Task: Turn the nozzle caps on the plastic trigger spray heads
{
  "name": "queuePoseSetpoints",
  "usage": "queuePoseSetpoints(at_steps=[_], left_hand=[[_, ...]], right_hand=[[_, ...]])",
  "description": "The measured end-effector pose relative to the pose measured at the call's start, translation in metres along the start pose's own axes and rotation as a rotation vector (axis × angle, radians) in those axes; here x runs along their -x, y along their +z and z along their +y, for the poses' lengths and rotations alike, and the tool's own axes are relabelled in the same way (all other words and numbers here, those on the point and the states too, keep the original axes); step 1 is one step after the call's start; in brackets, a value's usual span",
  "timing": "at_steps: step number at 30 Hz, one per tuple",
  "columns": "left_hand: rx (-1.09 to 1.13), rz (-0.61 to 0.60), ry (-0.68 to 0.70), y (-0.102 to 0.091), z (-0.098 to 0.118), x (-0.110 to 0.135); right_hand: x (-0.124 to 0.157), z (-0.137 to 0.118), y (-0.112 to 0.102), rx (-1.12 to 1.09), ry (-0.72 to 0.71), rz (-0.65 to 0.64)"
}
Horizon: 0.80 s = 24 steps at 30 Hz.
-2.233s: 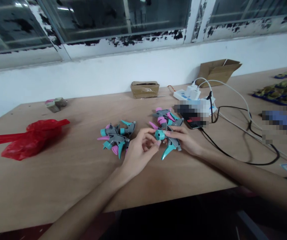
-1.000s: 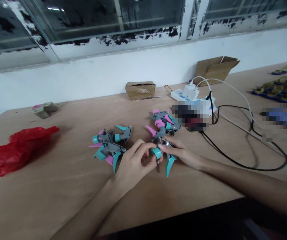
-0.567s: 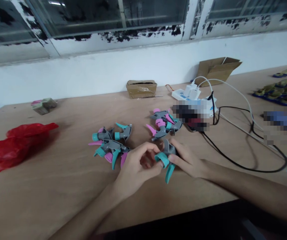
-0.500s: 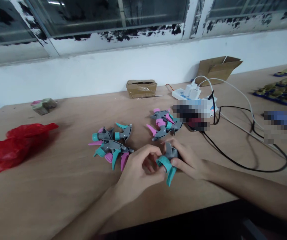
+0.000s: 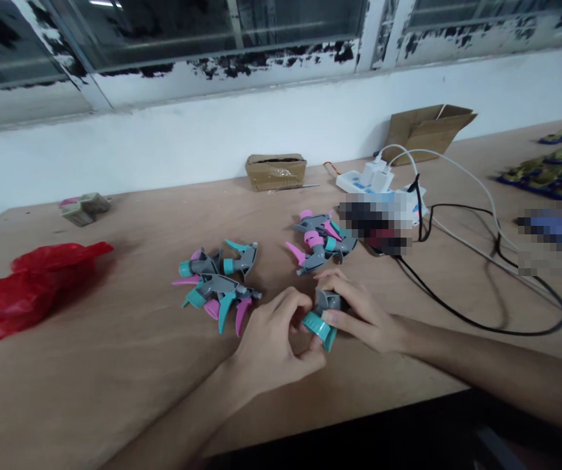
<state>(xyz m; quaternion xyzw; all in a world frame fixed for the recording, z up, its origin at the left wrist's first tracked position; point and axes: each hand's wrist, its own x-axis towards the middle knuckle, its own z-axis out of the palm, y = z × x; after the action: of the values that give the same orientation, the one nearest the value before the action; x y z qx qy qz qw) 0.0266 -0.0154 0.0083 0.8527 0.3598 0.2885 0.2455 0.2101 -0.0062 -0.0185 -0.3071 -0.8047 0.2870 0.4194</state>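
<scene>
Shows a pale plywood table (image 5: 89, 365) set against a white wall (image 5: 163, 150); above it, dark windows (image 5: 163, 32) in white frames (image 5: 271, 65) with peeling paint, reflecting ceiling lights (image 5: 104, 3). Dim, even light throughout.

The counter (image 5: 114, 378) looks like smooth matt plywood, the spray heads (image 5: 219, 287) and the one in hand (image 5: 320, 320) like matt moulded plastic, the red bag (image 5: 31, 287) like thin glossy film, and the boxes (image 5: 275, 172) like dull brown cardboard.
</scene>
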Motion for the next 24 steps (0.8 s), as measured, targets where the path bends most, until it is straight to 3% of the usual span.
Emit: queuePoseSetpoints(at_steps=[14, 20, 24], left_hand=[[-0.023, -0.017, 0.01, 0.0006, -0.0066, 0.0003], [-0.058, -0.003, -0.028, 0.003, -0.0081, 0.0003], [-0.074, 0.034, -0.088, 0.0035, -0.0097, -0.0012]], right_hand=[[0.0006, 0.0009, 0.002, 0.021, 0.08, 0.005], [0.0014, 0.0018, 0.0065, 0.06, 0.111, 0.072], [0.0014, 0.0009, 0.0071, 0.199, 0.11, 0.16]])
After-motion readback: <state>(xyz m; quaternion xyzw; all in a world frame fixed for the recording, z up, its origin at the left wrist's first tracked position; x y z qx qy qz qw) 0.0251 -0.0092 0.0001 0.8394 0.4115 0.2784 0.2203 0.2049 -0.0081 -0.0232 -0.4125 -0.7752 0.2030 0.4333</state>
